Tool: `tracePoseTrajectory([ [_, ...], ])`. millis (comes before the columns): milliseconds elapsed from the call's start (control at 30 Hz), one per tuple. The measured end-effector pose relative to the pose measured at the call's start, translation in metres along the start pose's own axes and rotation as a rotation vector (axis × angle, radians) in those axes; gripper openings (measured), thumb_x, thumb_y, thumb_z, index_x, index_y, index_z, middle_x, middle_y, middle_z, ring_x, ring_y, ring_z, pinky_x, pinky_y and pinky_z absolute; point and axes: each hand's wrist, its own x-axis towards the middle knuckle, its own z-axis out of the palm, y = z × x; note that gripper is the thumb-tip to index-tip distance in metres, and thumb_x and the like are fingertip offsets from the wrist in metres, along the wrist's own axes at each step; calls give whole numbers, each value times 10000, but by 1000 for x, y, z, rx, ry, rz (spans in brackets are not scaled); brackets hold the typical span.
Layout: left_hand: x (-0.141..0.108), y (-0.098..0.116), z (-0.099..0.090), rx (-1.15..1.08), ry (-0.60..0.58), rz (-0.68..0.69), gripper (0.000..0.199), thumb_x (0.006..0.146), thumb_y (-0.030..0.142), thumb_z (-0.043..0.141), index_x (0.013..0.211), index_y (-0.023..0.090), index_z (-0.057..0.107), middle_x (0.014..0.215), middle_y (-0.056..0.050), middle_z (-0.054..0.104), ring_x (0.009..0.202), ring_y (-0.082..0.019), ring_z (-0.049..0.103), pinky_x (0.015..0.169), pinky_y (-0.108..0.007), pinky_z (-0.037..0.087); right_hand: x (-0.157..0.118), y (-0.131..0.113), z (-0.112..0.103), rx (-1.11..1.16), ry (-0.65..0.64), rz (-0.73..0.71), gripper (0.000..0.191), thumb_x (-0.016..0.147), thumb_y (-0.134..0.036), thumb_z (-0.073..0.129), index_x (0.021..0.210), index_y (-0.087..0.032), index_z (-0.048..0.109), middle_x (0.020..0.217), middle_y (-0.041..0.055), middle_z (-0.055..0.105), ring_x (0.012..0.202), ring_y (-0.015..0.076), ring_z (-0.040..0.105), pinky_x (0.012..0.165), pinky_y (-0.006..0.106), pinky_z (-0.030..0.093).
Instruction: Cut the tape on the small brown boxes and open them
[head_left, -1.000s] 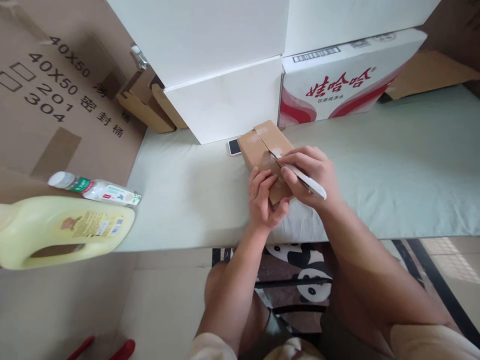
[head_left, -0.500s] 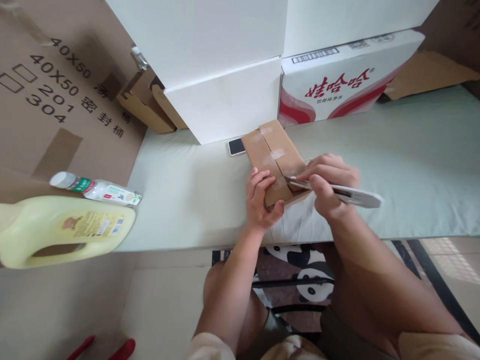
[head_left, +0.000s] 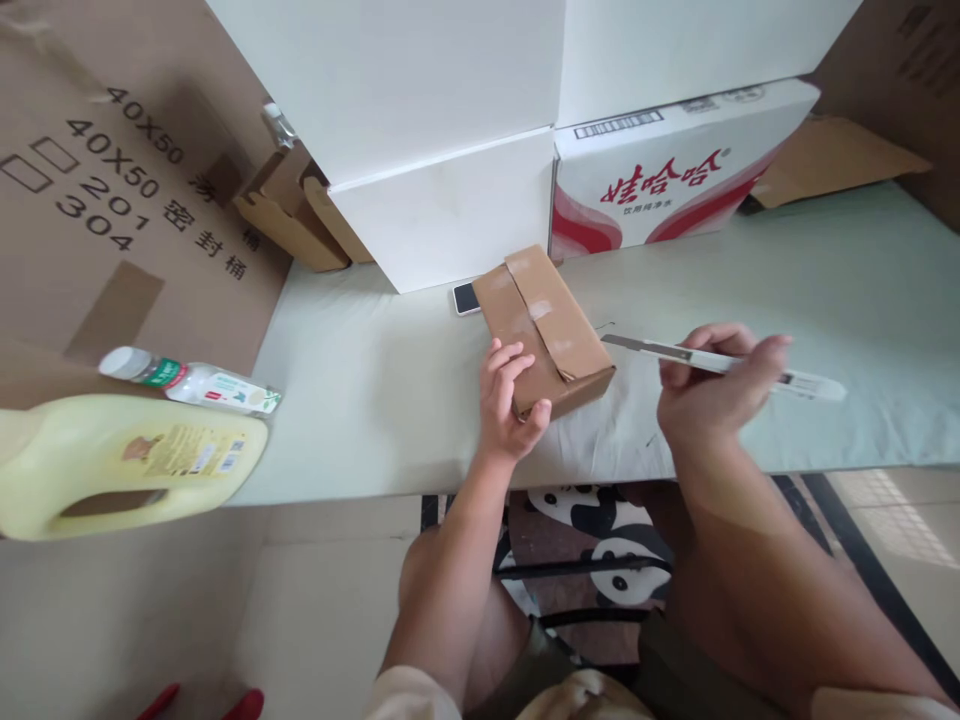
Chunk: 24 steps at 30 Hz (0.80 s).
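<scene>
— Item one, carton (head_left: 556, 318)?
— We are finding it on the bench (head_left: 360, 400), at our twelve o'clock, long axis running eleven to five; our left hand (head_left: 507, 408) is gripping its seven-o'clock corner.
— Item two, knife (head_left: 699, 358)?
— Our right hand (head_left: 703, 402) is gripping it at the carton's three o'clock, blade (head_left: 628, 343) pointing to nine.
— Step in hand?
— We are probably working the seam (head_left: 541, 332); the next move is calling for bracing the carton, blade clear of the left hand.

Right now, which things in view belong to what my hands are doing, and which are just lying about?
In hand:
small brown box, held by your left hand
white knife, held by your right hand

Lying about:
small device
clear bottle
yellow jug
red-and-white carton
</scene>
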Motion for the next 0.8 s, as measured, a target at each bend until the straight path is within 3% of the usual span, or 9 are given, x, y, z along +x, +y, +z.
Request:
tracePoseTrajectory([
  [133, -2, -4, -9, 21, -27, -20, 465, 1016, 571, 448, 1300, 223, 567, 1282, -130, 634, 1285, -282, 609, 1219, -586, 400, -6, 11, 4, 15, -31, 36, 415, 937, -641, 550, 800, -255, 618, 535, -57, 522, 435, 124, 534, 435, 265, 377],
  [300, -8, -9, -17, 1, -29, -69, 478, 1013, 585, 459, 1314, 231, 570, 1301, -133, 625, 1348, -295, 577, 1230, -588, 373, -15, 13, 7, -55, -185, -1, 331, 920, -590, 656, 995, -269, 622, 705, -50, 660, 592, 131, 668, 572, 279, 502],
  [533, -18, -22, -18, 4, 6, -254, 534, 973, 645, 499, 1304, 234, 574, 1409, -160, 584, 1449, -324, 500, 1151, -530, 468, -23, 19, 2, -259, -384, 3, 369, 982, -576, 573, 1167, -261, 623, 862, 18, 758, 812, 199, 748, 743, 374, 588],
  [600, -19, -23, -16, -37, -20, -344, 451, 974, 577, 538, 1264, 236, 596, 1387, -156, 593, 1377, -302, 560, 1046, -464, 549, -24, 20, 2, -261, -410, -4, 384, 992, -582, 561, 1193, -260, 617, 904, 37, 774, 858, 213, 751, 768, 391, 587],
  [700, -18, -21, -10, -73, -111, -463, 192, 982, 358, 549, 1075, 230, 657, 1174, -108, 664, 1137, -237, 674, 891, -374, 598, -24, 21, 3, -232, -406, -24, 386, 999, -591, 549, 1196, -265, 603, 932, 44, 781, 854, 211, 752, 766, 387, 586],
  [800, -18, -18, -4, -58, -181, -482, 96, 931, 216, 572, 956, 222, 664, 1028, -71, 656, 995, -205, 686, 851, -357, 601, -21, 21, 4, -240, -355, -48, 398, 992, -613, 545, 1174, -262, 596, 918, 45, 778, 828, 207, 751, 736, 372, 579],
])
